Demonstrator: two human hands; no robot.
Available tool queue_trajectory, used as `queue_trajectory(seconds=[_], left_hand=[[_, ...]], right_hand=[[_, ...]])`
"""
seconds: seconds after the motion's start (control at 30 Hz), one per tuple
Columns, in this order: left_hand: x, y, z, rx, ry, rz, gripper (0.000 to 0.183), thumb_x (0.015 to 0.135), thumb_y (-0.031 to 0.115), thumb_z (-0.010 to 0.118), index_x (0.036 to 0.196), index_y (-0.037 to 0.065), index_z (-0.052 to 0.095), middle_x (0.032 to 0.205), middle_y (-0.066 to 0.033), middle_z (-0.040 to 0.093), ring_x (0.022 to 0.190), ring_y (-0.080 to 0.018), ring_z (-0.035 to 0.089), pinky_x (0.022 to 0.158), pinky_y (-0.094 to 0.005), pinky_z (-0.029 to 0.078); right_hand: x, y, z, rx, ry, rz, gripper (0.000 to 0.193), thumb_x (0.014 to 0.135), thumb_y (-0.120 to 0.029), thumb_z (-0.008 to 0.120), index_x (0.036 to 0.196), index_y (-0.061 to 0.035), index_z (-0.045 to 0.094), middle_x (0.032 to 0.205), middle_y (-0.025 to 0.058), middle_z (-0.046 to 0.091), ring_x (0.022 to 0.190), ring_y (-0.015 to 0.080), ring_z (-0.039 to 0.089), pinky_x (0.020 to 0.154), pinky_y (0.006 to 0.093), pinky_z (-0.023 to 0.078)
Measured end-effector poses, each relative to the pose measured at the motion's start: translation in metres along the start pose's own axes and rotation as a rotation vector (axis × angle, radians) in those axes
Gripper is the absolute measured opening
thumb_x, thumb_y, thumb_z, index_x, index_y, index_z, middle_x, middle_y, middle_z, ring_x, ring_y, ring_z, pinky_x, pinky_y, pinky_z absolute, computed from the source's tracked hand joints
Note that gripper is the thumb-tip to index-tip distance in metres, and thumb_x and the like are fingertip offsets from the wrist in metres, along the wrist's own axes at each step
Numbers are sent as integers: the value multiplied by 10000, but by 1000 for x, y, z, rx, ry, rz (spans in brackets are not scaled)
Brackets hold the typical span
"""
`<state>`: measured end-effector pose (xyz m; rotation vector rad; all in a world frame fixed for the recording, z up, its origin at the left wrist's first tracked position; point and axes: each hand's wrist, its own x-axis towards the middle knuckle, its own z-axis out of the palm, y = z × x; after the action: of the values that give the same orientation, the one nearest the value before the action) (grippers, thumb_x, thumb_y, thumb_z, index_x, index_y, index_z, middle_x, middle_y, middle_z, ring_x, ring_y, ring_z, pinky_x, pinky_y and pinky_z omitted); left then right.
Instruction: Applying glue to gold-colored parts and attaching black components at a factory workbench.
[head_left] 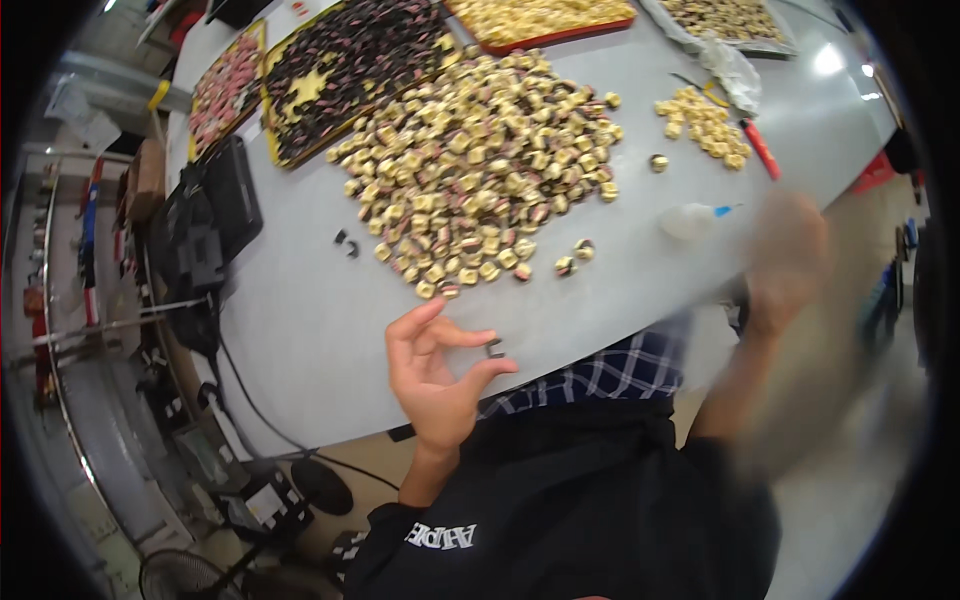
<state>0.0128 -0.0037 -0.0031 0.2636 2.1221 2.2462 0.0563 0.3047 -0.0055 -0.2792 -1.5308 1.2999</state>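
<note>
My left hand [435,375] is over the near edge of the table, with a small dark U-shaped piece [494,348] pinched between thumb and forefinger. Its other fingers reach toward the near edge of a large heap of small cream, dark and pink pieces [480,165]. My right hand [790,265] is smeared by motion off the table's right side, so its fingers cannot be read. Nearest to it lies a whitish squeeze bottle [687,222] with a blue tip. A few small dark bits [347,242] sit left of the heap, and two assembled pieces [574,258] lie apart at its right.
Trays of pink pieces [228,90], dark pieces [350,65] and cream pieces [540,18] line the far side. Right of the heap are loose cream pieces [705,125] and a red-handled tool [761,150]. A black device [215,205] with cables stands at the left edge.
</note>
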Motion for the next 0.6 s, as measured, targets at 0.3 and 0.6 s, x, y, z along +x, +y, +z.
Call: queue_trajectory(seconds=[0.3,0.6], left_hand=[[-2,-9,-10,92,-118,156,685,553,41,825,1131,23,456,783,-44,661,777,-126,485,785,-284,379],[-1,-8,-11,92,-141,222,649,557,77,826,1103,29,478,778,-34,670,767,-131,469,735,-278,381]], right_hand=[[-93,-74,66,229,-713,718,89,773,50,606,853,57,645,902,134,588,670,152,599,629,239,505],[-108,-62,79,700,-611,912,196,758,93,586,945,47,557,984,222,577,712,234,621,651,277,526]])
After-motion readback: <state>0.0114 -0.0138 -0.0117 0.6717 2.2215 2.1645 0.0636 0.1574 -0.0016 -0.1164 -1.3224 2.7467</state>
